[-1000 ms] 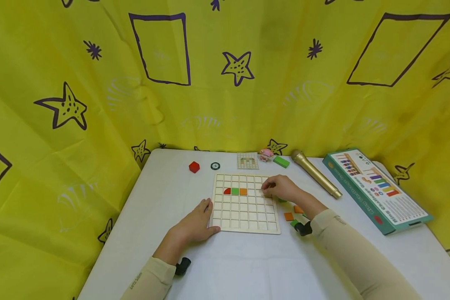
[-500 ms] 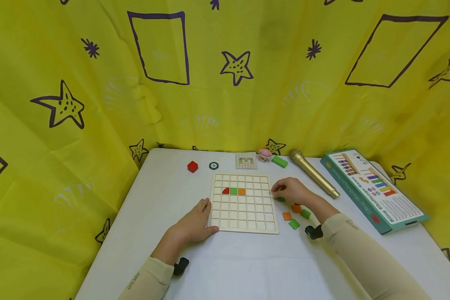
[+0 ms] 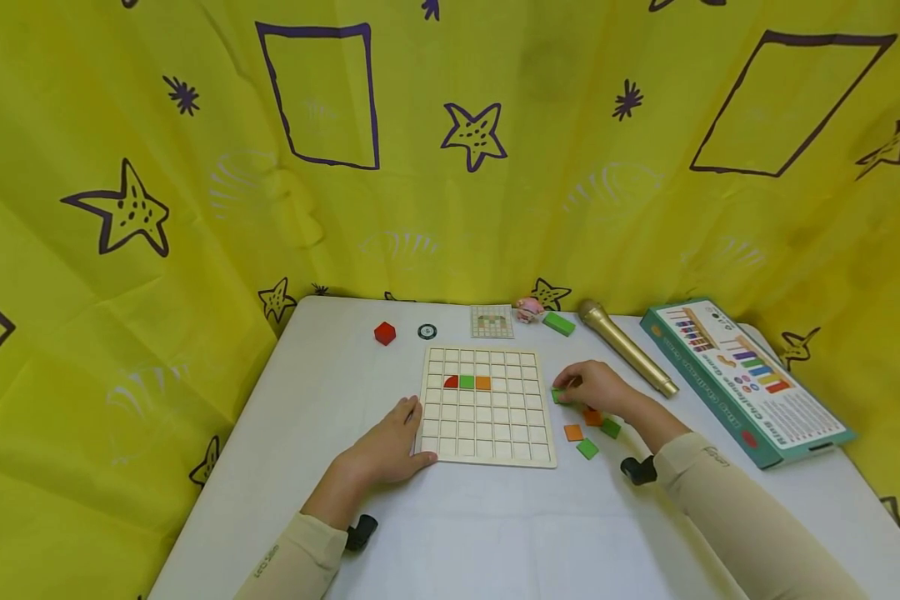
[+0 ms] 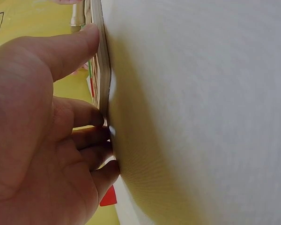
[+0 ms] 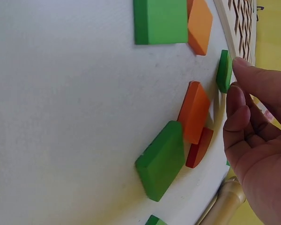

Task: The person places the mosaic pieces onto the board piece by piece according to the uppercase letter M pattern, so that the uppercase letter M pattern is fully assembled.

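A pale wooden grid board lies on the table. In one of its rows sit a red rounded tile, a green tile and an orange tile, side by side. My left hand rests at the board's left edge, its thumb by the near corner; the left wrist view shows the fingertips along the board's side. Right of the board, my right hand has thumb and fingertips at a loose green tile. I cannot tell whether they pinch it.
Near the right hand lie loose tiles, among them an orange tile and a green tile. Behind the board are a red block, a round chip, a pattern card and a green block. A gold microphone and game box stand right.
My right hand has moved off the board's right edge and out to the right, down to the loose green tile. The left hand stays at the board's edge.
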`<state>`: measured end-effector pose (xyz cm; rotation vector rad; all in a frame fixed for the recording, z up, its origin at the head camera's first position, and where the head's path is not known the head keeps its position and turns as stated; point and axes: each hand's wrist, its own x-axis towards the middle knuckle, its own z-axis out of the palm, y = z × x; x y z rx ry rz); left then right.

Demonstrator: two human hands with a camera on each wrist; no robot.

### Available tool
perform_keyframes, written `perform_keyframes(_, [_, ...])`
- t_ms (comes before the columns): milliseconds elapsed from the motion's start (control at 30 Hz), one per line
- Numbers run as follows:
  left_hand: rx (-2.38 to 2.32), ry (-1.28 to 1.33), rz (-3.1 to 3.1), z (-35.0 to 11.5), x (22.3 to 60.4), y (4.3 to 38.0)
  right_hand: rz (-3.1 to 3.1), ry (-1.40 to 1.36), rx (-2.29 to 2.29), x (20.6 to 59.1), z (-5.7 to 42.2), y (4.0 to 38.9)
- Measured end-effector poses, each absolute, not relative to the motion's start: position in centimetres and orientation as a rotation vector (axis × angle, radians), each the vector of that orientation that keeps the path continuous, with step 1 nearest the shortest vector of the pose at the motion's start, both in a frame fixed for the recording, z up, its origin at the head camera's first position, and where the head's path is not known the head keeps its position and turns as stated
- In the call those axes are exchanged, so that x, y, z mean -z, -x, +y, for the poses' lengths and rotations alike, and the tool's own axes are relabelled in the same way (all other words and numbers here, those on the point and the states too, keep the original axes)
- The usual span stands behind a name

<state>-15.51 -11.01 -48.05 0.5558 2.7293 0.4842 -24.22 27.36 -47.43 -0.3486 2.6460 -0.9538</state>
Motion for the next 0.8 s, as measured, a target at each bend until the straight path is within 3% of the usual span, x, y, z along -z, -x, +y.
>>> perform_keyframes(800, [-0.475, -0.574, 2.742, -10.99, 48.33, 15.64, 2.676, 0.464, 0.891, 47.38, 26.99, 24.02])
